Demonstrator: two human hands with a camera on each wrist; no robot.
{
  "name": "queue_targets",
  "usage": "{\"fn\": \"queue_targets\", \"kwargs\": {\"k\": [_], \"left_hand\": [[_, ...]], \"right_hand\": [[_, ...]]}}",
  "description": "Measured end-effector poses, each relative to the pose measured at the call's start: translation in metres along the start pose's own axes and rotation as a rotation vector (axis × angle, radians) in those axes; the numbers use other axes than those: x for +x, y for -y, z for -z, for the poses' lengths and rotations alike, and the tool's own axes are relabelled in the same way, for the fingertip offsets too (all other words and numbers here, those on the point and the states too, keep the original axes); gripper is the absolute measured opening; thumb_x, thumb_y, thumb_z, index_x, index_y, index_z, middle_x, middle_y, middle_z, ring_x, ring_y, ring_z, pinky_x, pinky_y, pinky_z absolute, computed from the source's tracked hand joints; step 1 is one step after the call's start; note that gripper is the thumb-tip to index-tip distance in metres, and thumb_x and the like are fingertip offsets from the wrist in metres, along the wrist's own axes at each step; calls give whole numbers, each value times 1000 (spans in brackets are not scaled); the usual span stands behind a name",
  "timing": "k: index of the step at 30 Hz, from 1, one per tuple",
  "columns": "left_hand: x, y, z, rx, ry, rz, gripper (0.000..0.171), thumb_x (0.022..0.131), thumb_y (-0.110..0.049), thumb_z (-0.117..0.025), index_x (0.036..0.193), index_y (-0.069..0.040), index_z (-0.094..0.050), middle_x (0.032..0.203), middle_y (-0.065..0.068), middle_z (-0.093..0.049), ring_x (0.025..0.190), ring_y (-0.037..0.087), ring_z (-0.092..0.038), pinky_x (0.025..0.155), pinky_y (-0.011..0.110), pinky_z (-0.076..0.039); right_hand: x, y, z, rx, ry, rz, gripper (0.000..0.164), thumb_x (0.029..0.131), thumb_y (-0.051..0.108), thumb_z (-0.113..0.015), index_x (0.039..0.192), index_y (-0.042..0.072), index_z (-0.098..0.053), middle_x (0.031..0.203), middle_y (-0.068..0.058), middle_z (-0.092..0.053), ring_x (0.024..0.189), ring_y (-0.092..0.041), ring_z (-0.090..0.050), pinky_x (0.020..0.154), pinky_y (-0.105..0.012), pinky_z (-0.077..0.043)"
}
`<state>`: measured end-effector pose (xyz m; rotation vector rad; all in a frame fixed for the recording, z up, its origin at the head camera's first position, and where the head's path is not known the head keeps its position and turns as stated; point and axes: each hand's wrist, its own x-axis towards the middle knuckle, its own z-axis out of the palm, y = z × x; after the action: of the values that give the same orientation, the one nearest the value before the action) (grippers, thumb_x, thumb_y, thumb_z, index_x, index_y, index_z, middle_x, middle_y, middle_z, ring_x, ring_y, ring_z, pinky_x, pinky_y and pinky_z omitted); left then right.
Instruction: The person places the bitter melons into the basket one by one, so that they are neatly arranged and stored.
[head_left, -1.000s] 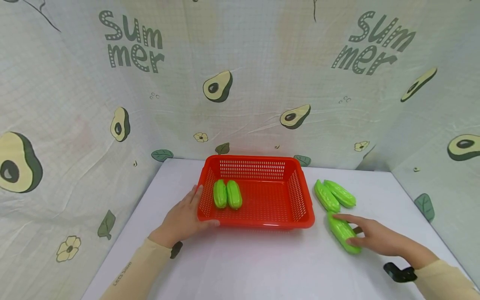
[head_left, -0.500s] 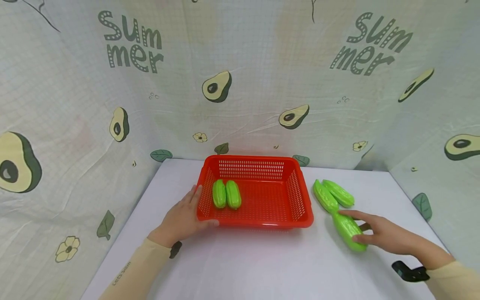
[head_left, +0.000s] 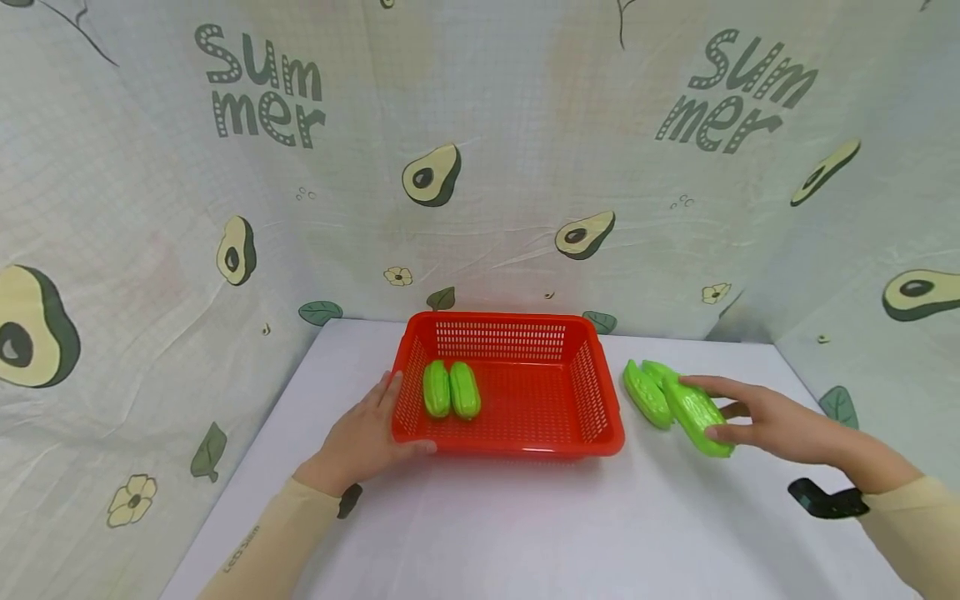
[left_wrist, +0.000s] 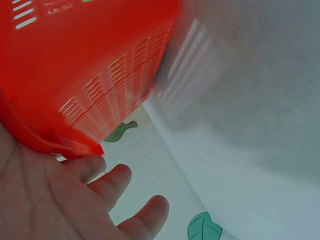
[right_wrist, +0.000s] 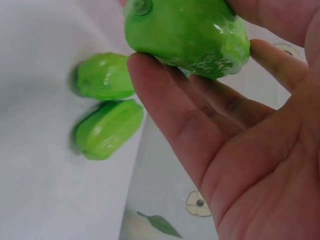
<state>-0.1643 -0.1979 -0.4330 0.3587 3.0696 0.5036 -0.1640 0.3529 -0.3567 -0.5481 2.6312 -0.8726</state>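
Observation:
My right hand (head_left: 780, 423) pinches a bright green ridged bitter melon (head_left: 697, 414) between thumb and fingers. In the right wrist view that bitter melon (right_wrist: 187, 35) is off the table, with a stem stub at one end. Behind it in the head view lie two more bitter melons, one (head_left: 647, 396) nearer the basket and the other (head_left: 657, 369) partly covered by the held one. At the red plastic basket (head_left: 525, 452), my left hand (head_left: 363, 437) rests on the left front corner, fingers fairly straight along the rim. Inside, two bitter melons (head_left: 465, 390) lie side by side at the left.
All of this is on a white table (head_left: 480, 533). A patterned cloth (head_left: 495, 108) with avocado prints hangs close behind and at both sides. The basket's right part shows its bare perforated floor (head_left: 528, 400).
My right hand has raised the bitter melon off the table, moving it slightly right and then up and away from me. My left hand stays at the basket corner.

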Motion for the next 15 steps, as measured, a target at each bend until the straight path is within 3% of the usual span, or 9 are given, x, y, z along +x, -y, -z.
{"fn": "queue_targets", "kwargs": {"k": [7,15], "left_hand": [[0,0,-2,-3,6,7,131,69,-88,-57,159,-4,-16,161,21,-22,141,44,-33,100,57,-45],[0,0,-1,-6,7,9,126,72,-81,-64,159,-3,-16,161,21,-21,141,45,-32,101,57,-44]], "right_hand": [[22,20,16,19,9,81,71,93,30,-73,154,21,-38,150,-21,-41,116,-41,-58,75,-31,-57],[59,47,23,22,25,105,69,92,31,-73,153,24,-40,150,-14,-43,127,-44,-48,85,-52,-55]]}}
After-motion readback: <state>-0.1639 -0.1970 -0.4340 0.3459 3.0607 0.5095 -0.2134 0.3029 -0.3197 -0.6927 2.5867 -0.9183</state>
